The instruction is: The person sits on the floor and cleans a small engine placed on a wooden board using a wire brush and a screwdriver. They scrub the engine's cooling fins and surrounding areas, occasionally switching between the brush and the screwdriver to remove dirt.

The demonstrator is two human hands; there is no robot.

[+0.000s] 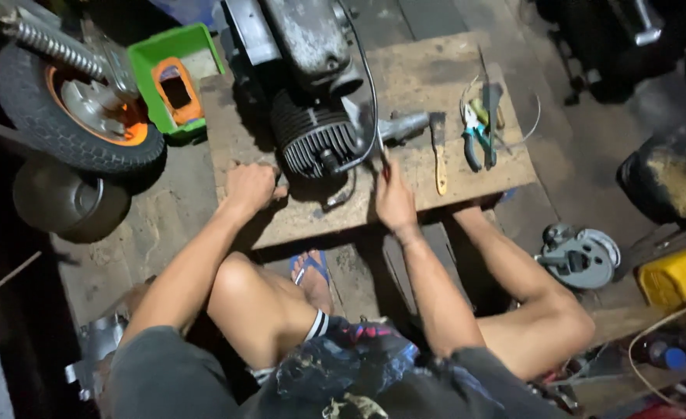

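Observation:
A small finned engine (312,140) stands on a wooden board (452,74) on the floor in front of me. My left hand (250,188) is closed in a fist and rests on the board just left of the engine's cooling fins. My right hand (393,200) grips a slim screwdriver-like tool (381,147) whose tip points up at the engine's right side, near a grey metal arm (405,124).
On the board's right lie a wood-handled brush (438,151), teal-handled pliers (476,140) and a wire. A green tray (174,74) and a scooter wheel (75,116) sit left. A round metal cover (580,256) and yellow container (673,275) sit right. My crossed legs are below.

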